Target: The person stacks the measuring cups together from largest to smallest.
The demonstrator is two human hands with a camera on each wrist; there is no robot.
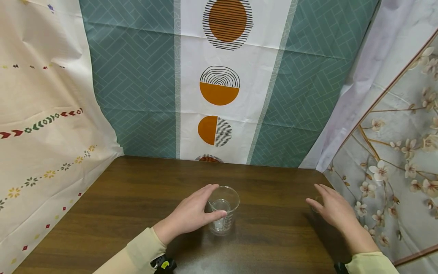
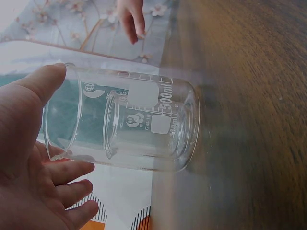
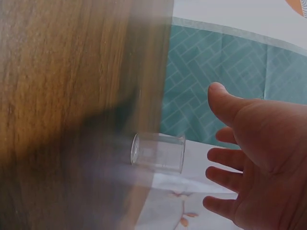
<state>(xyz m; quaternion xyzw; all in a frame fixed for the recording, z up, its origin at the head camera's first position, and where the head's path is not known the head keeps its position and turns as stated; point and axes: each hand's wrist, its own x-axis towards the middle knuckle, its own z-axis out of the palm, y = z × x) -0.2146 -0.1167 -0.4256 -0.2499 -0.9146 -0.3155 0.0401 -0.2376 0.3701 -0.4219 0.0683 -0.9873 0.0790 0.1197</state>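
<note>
A large clear glass beaker [image 1: 230,222], marked 500ml in the left wrist view, stands upright on the table. Inside it sits a smaller marked glass beaker [image 2: 144,127]. My left hand [image 1: 191,214] holds the large beaker near its rim, with the thumb on one side and the index finger on the other; the remaining fingers hang loose. Over at the table's right side, my right hand [image 1: 333,207] hovers with fingers apart and nothing in them. Past its fingertips, another small clear glass vessel [image 3: 160,152] stands on the table, mostly hidden by the hand in the head view.
The brown wooden table [image 1: 143,190] has a teal and white patterned cloth [image 1: 143,95] hanging at its back edge. A cream cloth [image 1: 44,152] borders the left side, and a floral cloth [image 1: 403,190] hangs close by the right hand.
</note>
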